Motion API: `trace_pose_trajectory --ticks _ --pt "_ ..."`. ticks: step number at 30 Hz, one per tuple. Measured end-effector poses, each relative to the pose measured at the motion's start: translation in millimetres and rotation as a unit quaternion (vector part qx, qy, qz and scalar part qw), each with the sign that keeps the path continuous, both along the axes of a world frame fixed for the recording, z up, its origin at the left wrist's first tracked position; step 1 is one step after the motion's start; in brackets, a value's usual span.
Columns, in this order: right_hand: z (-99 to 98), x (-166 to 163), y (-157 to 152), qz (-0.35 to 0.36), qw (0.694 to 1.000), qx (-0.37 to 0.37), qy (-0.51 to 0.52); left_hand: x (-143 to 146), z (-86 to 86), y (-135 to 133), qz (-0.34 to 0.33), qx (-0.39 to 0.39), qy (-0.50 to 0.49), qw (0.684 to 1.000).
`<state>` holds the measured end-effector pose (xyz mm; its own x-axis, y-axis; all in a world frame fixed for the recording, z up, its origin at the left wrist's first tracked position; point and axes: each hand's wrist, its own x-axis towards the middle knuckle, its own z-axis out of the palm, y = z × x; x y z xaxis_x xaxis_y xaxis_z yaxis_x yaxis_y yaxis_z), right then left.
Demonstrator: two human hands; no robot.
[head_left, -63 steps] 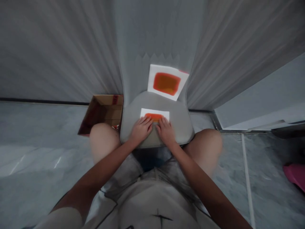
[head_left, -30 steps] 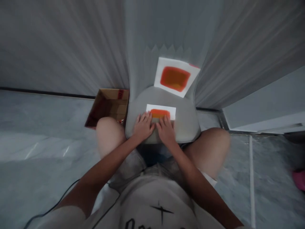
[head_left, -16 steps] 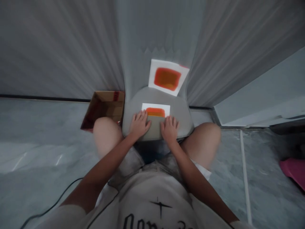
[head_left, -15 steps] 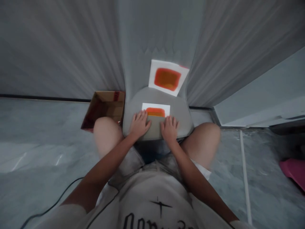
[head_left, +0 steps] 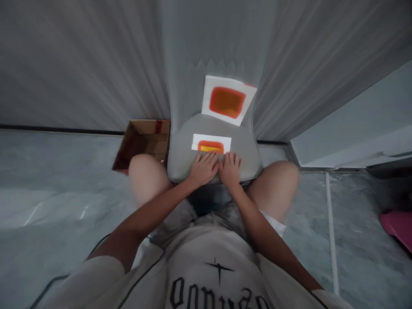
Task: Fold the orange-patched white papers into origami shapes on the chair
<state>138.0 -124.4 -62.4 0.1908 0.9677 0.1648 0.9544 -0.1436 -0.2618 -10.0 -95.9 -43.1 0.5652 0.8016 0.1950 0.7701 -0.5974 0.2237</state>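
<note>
HEAD VIEW

1. Work surface: a grey chair seat (head_left: 182,161), directly ahead between the person's bare knees.
2. Work item: a white sheet (head_left: 211,139) with an orange patch (head_left: 210,146) lies flat at the centre of the seat. Only its far part shows. Its 6 o'clock edge runs under the fingertips, and whether that part is folded over cannot be told.
3. Left hand (head_left: 204,168): palm down, fingers extended and close together, at 6 o'clock of the sheet. The fingertips touch the sheet's near edge. Nothing is gripped.
4. Right hand (head_left: 230,166): palm down, fingers extended, just beside the left hand, almost touching it. Nothing is gripped.
5. Step in hand (judgement): both hands press down along the near edge of the sheet, as when flattening it or setting a crease.
6. Next move (judgement): it calls for even downward pressure, with the sheet kept square on the seat so it does not skew.

Surroundings:
- A second sheet (head_left: 228,101) with a larger orange patch leans on the chair back (head_left: 189,94), at 12 o'clock of the seat.
- An open cardboard box (head_left: 146,139) stands on the floor at 9 o'clock, touching the seat's edge.
- A pink thing (head_left: 397,224), too blurred to identify, lies well apart at 4 o'clock.
</note>
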Motion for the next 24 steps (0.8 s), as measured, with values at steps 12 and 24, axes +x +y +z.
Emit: trace_pose_trajectory --ticks 12,24 --pt "-1.9 -1.3 -0.2 -0.003 1.000 0.007 0.005 -35.5 2.5 -3.6 0.186 -0.035 0.007 0.982" --pt "-3.8 -3.2 -2.1 0.003 1.000 0.017 0.015 -48.5 -2.7 10.4 0.205 0.010 -0.041 0.978"
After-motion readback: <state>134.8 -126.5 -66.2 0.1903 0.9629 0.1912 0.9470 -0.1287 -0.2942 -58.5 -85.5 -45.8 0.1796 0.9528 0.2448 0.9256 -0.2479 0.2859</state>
